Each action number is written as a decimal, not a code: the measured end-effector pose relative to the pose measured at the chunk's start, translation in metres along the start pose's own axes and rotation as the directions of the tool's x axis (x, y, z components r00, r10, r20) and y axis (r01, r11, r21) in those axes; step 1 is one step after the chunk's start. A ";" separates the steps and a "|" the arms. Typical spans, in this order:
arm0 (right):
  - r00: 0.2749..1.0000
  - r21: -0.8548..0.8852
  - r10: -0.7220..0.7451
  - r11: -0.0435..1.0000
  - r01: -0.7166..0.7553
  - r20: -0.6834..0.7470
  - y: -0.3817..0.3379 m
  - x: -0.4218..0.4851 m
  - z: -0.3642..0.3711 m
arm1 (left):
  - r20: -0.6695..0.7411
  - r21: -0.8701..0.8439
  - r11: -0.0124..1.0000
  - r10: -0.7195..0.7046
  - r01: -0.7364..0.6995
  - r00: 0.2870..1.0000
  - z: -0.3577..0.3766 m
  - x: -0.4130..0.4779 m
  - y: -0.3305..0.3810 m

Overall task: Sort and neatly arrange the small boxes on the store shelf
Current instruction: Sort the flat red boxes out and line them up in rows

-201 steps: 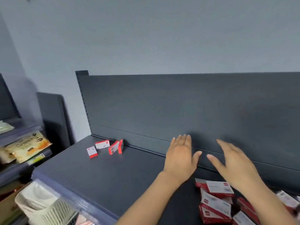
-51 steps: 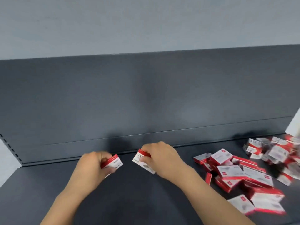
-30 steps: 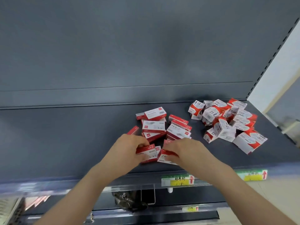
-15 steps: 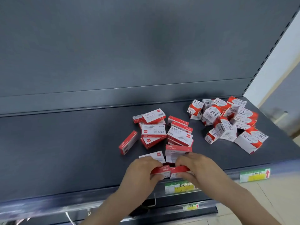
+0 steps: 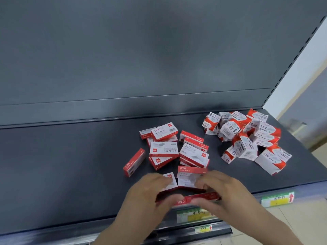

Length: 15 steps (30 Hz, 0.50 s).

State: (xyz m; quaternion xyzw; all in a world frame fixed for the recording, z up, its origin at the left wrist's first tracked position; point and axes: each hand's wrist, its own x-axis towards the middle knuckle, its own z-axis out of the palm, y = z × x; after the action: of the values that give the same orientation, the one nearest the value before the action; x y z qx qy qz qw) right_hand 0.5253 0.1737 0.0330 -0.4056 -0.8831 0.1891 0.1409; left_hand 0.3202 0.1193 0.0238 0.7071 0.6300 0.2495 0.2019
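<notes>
On the dark grey shelf [image 5: 70,165] lies a loose pile of flat red-and-white staple boxes [image 5: 164,149] at the middle. A second heap of chunkier paper-clip boxes [image 5: 247,138] sits to its right. One staple box [image 5: 134,162] lies apart at the left of the pile. Near the shelf's front edge my left hand [image 5: 148,193] grips a staple box [image 5: 180,202] on its red side. Beside it my right hand [image 5: 224,193] grips another staple box [image 5: 205,196], end to end with the first. Both hands are motion-blurred.
The shelf's tall back panel [image 5: 141,59] rises behind the boxes. Yellow-green price labels [image 5: 277,200] hang on the front rail, with a lower shelf rail [image 5: 203,228] beneath. The shelf's right upright [image 5: 292,64] borders a pale wall.
My head has tilted down and right from the shelf's left part to the box piles. Both hands took staple boxes from the pile's front and drew them to the front edge, side by side.
</notes>
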 end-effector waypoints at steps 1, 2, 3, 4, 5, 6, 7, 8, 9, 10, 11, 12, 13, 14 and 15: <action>0.997 0.026 -0.003 1.000 0.005 -0.072 0.001 0.003 -0.004 | -0.067 0.015 0.999 -0.035 0.036 0.997 -0.006 0.003 -0.002; 0.992 0.035 -0.002 0.999 0.006 -0.128 0.003 0.008 -0.008 | -0.122 0.044 0.997 -0.060 0.066 0.991 -0.010 0.006 -0.005; 0.987 0.034 -0.011 0.999 0.016 -0.160 0.004 0.014 -0.012 | -0.138 0.086 0.991 -0.089 0.102 0.986 -0.014 0.010 -0.006; 0.988 0.020 -0.016 1.000 0.019 -0.150 0.004 0.021 -0.015 | -0.125 0.132 0.983 -0.114 0.131 0.985 -0.015 0.013 -0.007; 0.993 -0.007 -0.025 1.000 0.025 -0.117 0.005 0.027 -0.016 | -0.087 0.180 0.971 -0.142 0.156 0.986 -0.014 0.016 -0.008; 0.998 -0.031 -0.028 0.999 0.027 -0.059 0.006 0.032 -0.015 | -0.043 0.214 0.960 -0.177 0.182 0.983 -0.012 0.020 -0.007; 1.000 -0.050 -0.026 0.998 0.027 0.011 0.007 0.034 -0.014 | -0.003 0.236 0.949 -0.215 0.210 0.977 -0.010 0.023 -0.006; 0.997 -0.076 -0.024 0.997 0.030 0.078 0.009 0.037 -0.014 | 0.032 0.252 0.939 -0.248 0.232 0.968 -0.008 0.025 -0.005; 0.993 -0.100 -0.030 0.994 0.042 0.117 0.009 0.039 -0.013 | 0.061 0.262 0.932 -0.274 0.250 0.960 -0.006 0.027 -0.005; 0.991 -0.116 -0.040 0.992 0.055 0.132 0.010 0.041 -0.012 | 0.082 0.259 0.928 -0.296 0.266 0.952 -0.005 0.028 -0.005; 0.990 -0.118 -0.045 0.991 0.061 0.131 0.011 0.042 -0.012 | 0.089 0.253 0.927 -0.308 0.278 0.947 -0.005 0.028 -0.004; 0.990 -0.115 -0.043 0.992 0.058 0.131 0.011 0.042 -0.011 | 0.090 0.254 0.925 -0.315 0.284 0.945 -0.005 0.029 -0.003; 0.990 -0.118 -0.038 0.992 0.055 0.136 0.011 0.042 -0.012 | 0.097 0.260 0.922 -0.322 0.288 0.942 -0.005 0.030 -0.003; 0.990 -0.123 -0.038 0.991 0.055 0.138 0.010 0.042 -0.012 | 0.107 0.269 0.919 -0.326 0.288 0.939 -0.005 0.031 -0.003; 0.991 -0.121 -0.036 0.991 0.051 0.129 0.011 0.042 -0.012 | 0.118 0.276 0.918 -0.326 0.284 0.938 -0.005 0.032 -0.001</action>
State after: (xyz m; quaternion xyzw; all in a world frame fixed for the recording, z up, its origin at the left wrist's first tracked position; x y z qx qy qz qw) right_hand 0.5108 0.2151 0.0430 -0.3813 -0.9090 0.1561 0.0633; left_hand 0.3190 0.1507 0.0304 0.6378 0.7411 0.0738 0.1960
